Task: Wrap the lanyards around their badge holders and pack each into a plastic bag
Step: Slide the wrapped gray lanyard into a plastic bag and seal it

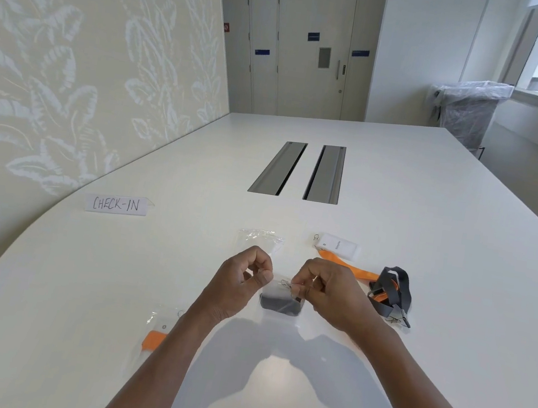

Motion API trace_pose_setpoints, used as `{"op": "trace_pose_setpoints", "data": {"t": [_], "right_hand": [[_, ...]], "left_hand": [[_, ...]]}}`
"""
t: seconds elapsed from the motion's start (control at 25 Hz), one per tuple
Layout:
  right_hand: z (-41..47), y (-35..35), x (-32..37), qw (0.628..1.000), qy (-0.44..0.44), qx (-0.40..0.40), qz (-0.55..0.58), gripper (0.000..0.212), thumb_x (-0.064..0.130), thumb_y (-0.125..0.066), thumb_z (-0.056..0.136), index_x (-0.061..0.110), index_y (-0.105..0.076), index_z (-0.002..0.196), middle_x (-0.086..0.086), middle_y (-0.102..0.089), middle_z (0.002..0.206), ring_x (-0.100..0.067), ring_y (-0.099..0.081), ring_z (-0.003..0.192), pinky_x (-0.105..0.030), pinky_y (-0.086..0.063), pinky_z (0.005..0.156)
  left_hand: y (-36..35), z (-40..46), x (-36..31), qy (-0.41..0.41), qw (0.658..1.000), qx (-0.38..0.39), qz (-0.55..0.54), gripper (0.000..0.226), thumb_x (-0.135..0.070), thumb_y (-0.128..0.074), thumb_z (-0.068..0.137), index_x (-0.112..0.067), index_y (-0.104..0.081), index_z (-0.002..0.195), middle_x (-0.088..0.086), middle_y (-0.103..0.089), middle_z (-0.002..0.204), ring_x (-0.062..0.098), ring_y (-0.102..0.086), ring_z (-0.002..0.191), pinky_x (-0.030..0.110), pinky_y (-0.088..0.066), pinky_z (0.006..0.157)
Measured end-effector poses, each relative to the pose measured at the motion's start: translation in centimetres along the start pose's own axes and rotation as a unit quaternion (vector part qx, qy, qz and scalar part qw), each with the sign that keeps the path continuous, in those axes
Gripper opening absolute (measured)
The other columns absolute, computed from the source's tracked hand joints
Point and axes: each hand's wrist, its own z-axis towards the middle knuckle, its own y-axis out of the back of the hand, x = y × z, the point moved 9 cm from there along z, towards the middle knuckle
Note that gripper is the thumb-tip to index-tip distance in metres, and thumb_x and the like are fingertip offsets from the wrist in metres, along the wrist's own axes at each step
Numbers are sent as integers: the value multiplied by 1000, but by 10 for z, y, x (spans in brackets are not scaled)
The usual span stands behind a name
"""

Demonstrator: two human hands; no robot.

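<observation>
White table [400, 194]; grey cable slots [296, 169]. Orange lanyard [348, 266] beside dark grey lanyard [398, 291]. White badge holder [339, 246]. White sign [116, 205], black lettering. Pale leaf-patterned wall [74, 55]. Blue door labels [313, 36].

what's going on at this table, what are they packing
A person is bagging badge lanyards at a white table. The left hand and right hand pinch the top of a clear plastic bag holding a dark wrapped lanyard. One bagged orange set lies near the left arm; an orange lanyard and grey lanyard wait at right.
</observation>
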Motion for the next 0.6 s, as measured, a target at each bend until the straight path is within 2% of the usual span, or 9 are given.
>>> {"op": "trace_pose_setpoints", "data": {"t": [0.08,0.16,0.28,0.4,0.48,0.6], "right_hand": [[1,0,6,998,14,12,-57,13,17,-76,86,20,-69,75,7,-68,76,-8,-56,66,-24,-46,63],[1,2,11,995,20,26,-98,12,24,-75,87,22,-70,76,10,-68,77,-6,-57,73,-19,-45,65],[2,4,14,992,20,37,-119,10,27,-74,89,24,-72,80,14,-68,79,4,-53,76,-9,-40,66],[0,5,12,996,9,30,-89,9,20,-75,88,21,-70,81,10,-67,82,-3,-53,71,-11,-41,64],[-3,4,14,996,20,30,-79,12,16,-75,87,17,-65,81,8,-65,83,-9,-55,73,-12,-42,63],[-5,3,17,995,25,42,-87,17,14,-77,86,16,-61,82,10,-62,84,-13,-57,76,-13,-43,62]], "left_hand": [[2,-1,-2,-4,1000,-2,10,9,-21,-62,89,-25,-59,81,-13,-60,82,12,-54,79,19,-43,69],[5,-1,-6,-14,999,-6,33,9,-23,-65,88,-26,-60,81,-11,-61,84,19,-52,80,23,-43,73],[11,-2,-12,-29,997,-19,74,10,-24,-67,87,-30,-62,81,-10,-62,85,11,-43,73,25,-41,71],[8,-4,-15,-27,998,-10,63,6,-22,-69,91,-27,-70,88,-7,-65,89,11,-49,72,33,-42,69],[1,-4,-17,-25,995,15,94,7,-27,-71,92,-31,-76,93,-6,-62,87,8,-51,70,29,-43,67],[-1,-2,-20,-27,987,35,155,1,-36,-75,86,-35,-75,87,-10,-56,82,6,-44,61,23,-39,62]]}}
